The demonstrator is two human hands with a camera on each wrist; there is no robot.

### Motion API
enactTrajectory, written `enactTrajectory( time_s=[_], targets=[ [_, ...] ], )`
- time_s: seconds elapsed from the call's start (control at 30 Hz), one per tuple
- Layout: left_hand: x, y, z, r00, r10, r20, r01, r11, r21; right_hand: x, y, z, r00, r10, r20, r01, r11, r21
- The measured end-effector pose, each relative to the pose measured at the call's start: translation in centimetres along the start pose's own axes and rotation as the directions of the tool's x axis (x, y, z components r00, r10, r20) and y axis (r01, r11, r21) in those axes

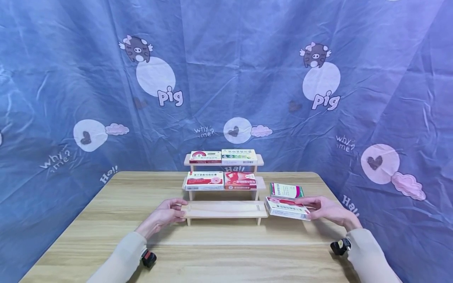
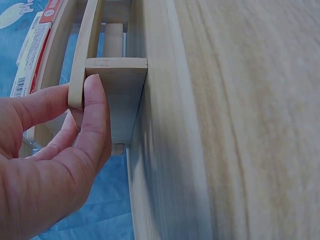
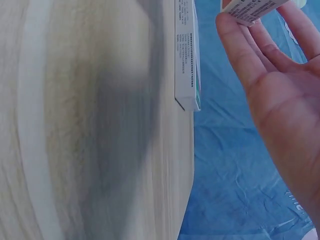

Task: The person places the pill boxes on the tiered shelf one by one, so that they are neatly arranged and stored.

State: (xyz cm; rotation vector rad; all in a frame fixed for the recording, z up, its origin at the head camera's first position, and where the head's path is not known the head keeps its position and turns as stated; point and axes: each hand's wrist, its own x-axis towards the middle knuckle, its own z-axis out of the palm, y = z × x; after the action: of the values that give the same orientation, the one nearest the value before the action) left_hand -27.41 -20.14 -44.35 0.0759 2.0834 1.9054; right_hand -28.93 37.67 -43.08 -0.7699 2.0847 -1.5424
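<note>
My left hand (image 1: 166,214) pinches the left end of the lowest step (image 1: 226,209) of a small wooden stepped rack; in the left wrist view the thumb and fingers clasp the step's edge (image 2: 77,92). My right hand (image 1: 328,210) holds a red and white medicine box (image 1: 284,209) by its right end, slightly tilted, close beside the right end of that bare step. In the right wrist view only a printed corner of the held box (image 3: 252,10) shows between the fingers. Behind it lies a green, white and magenta medicine box (image 1: 286,190) on the table.
The middle step carries a white and red box (image 1: 204,180) and a red box (image 1: 240,180). On the top step sit a dark red and white box (image 1: 205,156) and a pale green box (image 1: 239,155). A blue printed cloth (image 1: 219,86) hangs behind the wooden table (image 1: 233,263).
</note>
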Motion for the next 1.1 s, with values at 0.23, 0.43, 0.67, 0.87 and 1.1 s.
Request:
enactTrajectory(
  time_s=[0.23,0.43,0.67,0.87,1.1],
  targets=[
    [-0.1,0.1,0.0,1.000,-0.002,0.002,0.002,1.000,0.006,0.3,-0.1,0.5,0.999,-0.049,0.019,0.048,0.998,0.036],
    [-0.3,0.2,0.1,1.000,0.003,0.017,-0.002,1.000,-0.003,0.9,-0.4,1.1,0.997,-0.071,0.034,0.071,0.997,-0.003],
    [-0.2,0.2,0.0,1.000,-0.004,0.012,0.005,1.000,-0.012,2.0,-1.1,2.3,1.000,-0.021,-0.001,0.021,0.999,-0.049],
    [-0.1,0.1,0.0,1.000,-0.006,0.014,0.006,1.000,-0.006,3.1,-1.8,3.6,1.000,-0.028,-0.013,0.027,0.998,-0.062],
    [0.0,0.1,-0.1,1.000,-0.007,-0.003,0.007,1.000,0.004,4.4,-2.3,4.9,0.999,-0.023,-0.026,0.021,0.997,-0.068]
  ],
)
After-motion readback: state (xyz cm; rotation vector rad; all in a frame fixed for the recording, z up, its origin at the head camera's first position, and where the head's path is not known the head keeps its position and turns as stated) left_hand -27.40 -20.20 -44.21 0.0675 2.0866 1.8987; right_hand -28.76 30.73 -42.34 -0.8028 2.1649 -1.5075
